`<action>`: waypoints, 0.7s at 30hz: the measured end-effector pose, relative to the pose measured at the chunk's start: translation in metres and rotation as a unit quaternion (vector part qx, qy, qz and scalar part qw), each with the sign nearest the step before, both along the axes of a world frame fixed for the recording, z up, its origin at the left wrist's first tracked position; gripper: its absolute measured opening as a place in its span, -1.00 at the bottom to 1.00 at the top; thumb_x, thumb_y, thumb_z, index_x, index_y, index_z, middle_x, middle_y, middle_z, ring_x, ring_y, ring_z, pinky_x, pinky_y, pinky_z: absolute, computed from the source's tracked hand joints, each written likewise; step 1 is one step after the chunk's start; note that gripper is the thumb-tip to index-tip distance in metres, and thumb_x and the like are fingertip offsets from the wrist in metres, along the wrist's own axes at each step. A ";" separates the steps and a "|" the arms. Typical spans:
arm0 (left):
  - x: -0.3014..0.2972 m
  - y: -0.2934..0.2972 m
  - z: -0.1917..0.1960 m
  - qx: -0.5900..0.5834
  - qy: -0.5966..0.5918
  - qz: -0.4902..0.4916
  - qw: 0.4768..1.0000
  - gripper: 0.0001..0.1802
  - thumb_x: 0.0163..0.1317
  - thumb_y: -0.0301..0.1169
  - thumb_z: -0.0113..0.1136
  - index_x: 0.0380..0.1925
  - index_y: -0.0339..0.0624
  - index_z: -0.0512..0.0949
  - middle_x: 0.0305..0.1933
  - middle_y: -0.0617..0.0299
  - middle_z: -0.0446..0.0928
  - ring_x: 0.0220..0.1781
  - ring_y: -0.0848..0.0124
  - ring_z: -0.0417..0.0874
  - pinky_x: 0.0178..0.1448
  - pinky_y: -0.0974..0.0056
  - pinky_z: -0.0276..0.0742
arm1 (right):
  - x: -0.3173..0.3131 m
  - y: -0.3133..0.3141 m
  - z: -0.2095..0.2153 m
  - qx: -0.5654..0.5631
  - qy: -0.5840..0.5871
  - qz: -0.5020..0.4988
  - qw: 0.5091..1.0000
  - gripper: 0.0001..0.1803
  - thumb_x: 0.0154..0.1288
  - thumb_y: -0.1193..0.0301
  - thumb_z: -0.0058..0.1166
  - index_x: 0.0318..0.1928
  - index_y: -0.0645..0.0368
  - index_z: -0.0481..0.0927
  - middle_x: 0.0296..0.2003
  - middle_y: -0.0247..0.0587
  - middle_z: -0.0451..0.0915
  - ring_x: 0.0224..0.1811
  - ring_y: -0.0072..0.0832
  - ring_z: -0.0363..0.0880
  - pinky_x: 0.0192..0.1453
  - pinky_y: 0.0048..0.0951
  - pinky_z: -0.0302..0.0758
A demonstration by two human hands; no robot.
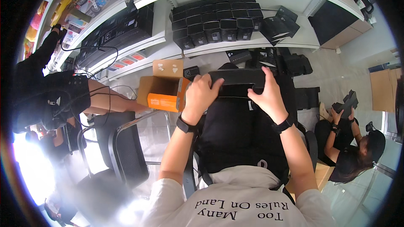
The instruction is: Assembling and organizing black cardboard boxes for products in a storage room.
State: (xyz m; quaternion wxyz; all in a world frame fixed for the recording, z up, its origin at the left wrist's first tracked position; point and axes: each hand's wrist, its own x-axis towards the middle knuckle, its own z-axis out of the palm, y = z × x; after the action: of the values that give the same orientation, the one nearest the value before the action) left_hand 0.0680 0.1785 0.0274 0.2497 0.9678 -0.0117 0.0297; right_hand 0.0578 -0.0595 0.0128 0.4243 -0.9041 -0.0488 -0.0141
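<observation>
Above the seated person's dark-clothed lap (235,132), a black box-like item (237,76) was found held crosswise between both hands, its long side running left to right. The left hand (199,97) had its fingers bent over the item's left end, with the thumb laid toward the middle. The right hand (269,98) spanned the right end, thumb on the near side and fingers set wider apart at the far corner. A black wristband (187,125) was noted on the left wrist.

Just left of the left hand stood an orange carton (166,102) with its flap raised and its brown interior exposed. Beyond the hands, a white shelf (309,42) carried close rows of black boxes (221,27); to their right, further black boxes (280,26) leaned at angles.

On the right side, a co-worker (347,151) in dark clothing sat low, gripping a dark angular object (346,105) in both hands. A black-backed chair (126,151) was recorded at lower left.
</observation>
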 end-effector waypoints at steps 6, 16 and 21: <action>0.028 0.022 -0.013 0.007 0.042 0.014 0.999 -0.38 0.29 0.12 0.25 -0.53 -0.32 0.53 -0.52 -0.15 0.59 -0.36 -0.11 0.66 -0.29 -0.02 0.55 | 0.028 -0.021 0.008 0.080 0.188 0.102 0.974 -0.18 0.21 0.48 0.07 0.49 0.24 0.12 0.07 0.34 0.60 0.07 -0.21 0.67 0.19 -0.34 0.52; 0.022 0.015 -0.010 -0.003 0.040 -0.059 0.997 -0.52 0.04 -0.12 0.54 -0.28 -0.17 0.50 0.06 0.00 0.54 0.07 -0.08 0.60 0.02 0.02 0.56 | 0.026 -0.008 -0.009 0.089 -0.035 0.095 0.991 -0.60 0.25 0.23 0.34 0.09 0.00 0.68 0.31 0.15 0.42 0.45 0.00 0.33 0.40 -0.12 0.39; 0.031 0.015 -0.027 -0.081 -0.072 -0.143 0.984 -0.55 0.03 -0.20 0.55 -0.20 -0.16 0.55 0.12 0.03 0.54 0.24 -0.05 0.50 0.25 0.02 0.43 | 0.045 0.000 -0.018 0.036 -0.018 0.109 0.993 -0.40 0.22 -0.05 0.35 0.14 0.03 0.58 0.38 0.31 0.26 0.46 0.18 0.26 0.37 -0.03 0.42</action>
State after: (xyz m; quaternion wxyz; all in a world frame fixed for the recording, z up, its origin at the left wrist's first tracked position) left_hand 0.0994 0.1931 0.0004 0.3271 0.9282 -0.1651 0.0645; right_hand 0.1023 -0.0596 -0.0049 0.4549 -0.8770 -0.1540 0.0140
